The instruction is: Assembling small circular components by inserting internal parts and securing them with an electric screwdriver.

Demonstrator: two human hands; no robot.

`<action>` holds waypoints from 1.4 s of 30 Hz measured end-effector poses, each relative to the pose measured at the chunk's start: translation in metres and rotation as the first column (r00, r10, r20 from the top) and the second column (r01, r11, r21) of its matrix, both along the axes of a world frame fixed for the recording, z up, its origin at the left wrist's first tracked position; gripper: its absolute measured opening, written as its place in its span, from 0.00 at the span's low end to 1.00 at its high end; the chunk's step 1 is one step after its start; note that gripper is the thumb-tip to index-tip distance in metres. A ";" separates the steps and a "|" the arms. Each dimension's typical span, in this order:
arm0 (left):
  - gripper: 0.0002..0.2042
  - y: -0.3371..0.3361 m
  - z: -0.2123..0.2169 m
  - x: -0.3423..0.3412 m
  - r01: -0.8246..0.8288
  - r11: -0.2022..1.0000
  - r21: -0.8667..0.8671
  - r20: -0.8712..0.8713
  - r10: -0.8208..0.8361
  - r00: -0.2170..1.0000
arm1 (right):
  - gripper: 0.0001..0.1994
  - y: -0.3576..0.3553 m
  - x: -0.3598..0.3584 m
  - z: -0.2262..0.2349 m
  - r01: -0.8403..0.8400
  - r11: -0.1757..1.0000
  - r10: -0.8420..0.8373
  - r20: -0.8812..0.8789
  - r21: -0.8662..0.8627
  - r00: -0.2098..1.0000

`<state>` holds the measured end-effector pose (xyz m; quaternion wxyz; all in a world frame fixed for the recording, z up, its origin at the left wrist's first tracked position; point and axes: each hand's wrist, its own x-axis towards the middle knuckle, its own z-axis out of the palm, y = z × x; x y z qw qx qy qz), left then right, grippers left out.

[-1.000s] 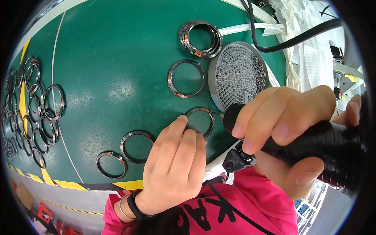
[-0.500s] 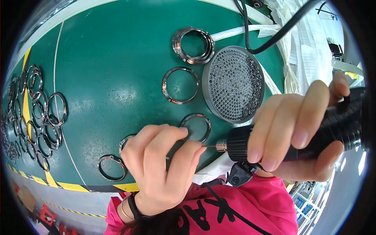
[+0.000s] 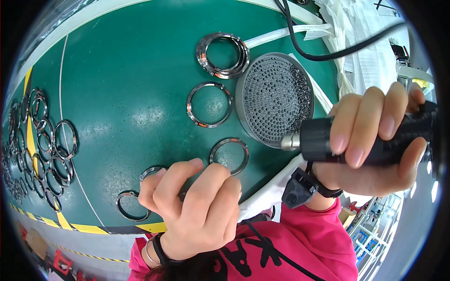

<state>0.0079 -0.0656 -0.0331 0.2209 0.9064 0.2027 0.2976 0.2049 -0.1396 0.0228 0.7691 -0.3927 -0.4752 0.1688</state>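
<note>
My left hand point(image 3: 199, 206) is closed near the front of the green table, its fingers curled round a thin dark metal ring point(image 3: 149, 172); most of that ring is hidden by the fingers. In my right hand point(image 3: 370, 136) is a black electric screwdriver point(image 3: 315, 140), held nearly level with its silver tip pointing left. The tip appears over the lower right rim of a round grey screw tray point(image 3: 241, 105), full of small dark screws in holes. One loose ring point(image 3: 229, 156) lies just beyond my left hand, another point(image 3: 133, 205) to its left.
Further back lie a single ring point(image 3: 209, 104) and a stack of rings point(image 3: 222, 55), left of the tray. Many rings point(image 3: 64, 139) crowd the far left, beyond a white line. A black cable point(image 3: 347, 54) arcs over the back right, near white wrapping material point(image 3: 370, 61).
The screwdriver has drawn away from my left hand, up and to the right, toward the tray. My left hand has shifted slightly down and its fingers have moved a little.
</note>
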 end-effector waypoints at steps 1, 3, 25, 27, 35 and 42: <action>0.07 0.000 0.002 0.000 0.022 1.000 -0.004 -0.024 -0.022 0.999 | 0.25 -0.005 0.005 0.002 0.046 0.998 -0.043 0.081 -0.038 0.996; 0.06 0.001 0.004 -0.001 0.046 0.999 -0.009 -0.046 -0.047 0.998 | 0.25 -0.007 0.009 0.004 0.098 0.993 -0.085 0.165 -0.072 0.983; 0.10 -0.001 -0.003 0.015 0.155 0.988 0.003 -0.093 -0.154 0.984 | 0.25 0.008 0.002 0.009 0.070 0.974 0.012 0.360 -0.215 0.933; 0.10 -0.001 -0.004 0.015 0.149 0.989 -0.002 -0.084 -0.149 0.985 | 0.24 0.001 -0.003 0.005 0.137 0.988 -0.112 0.281 -0.070 0.953; 0.10 0.000 -0.009 0.014 0.163 0.986 0.027 -0.029 -0.162 0.986 | 0.25 0.011 -0.021 0.011 -0.037 0.977 0.095 0.273 -0.209 0.957; 0.10 0.000 -0.009 0.012 0.170 0.985 0.017 -0.017 -0.169 0.985 | 0.26 0.008 -0.020 0.013 -0.034 0.977 0.087 0.248 -0.211 0.965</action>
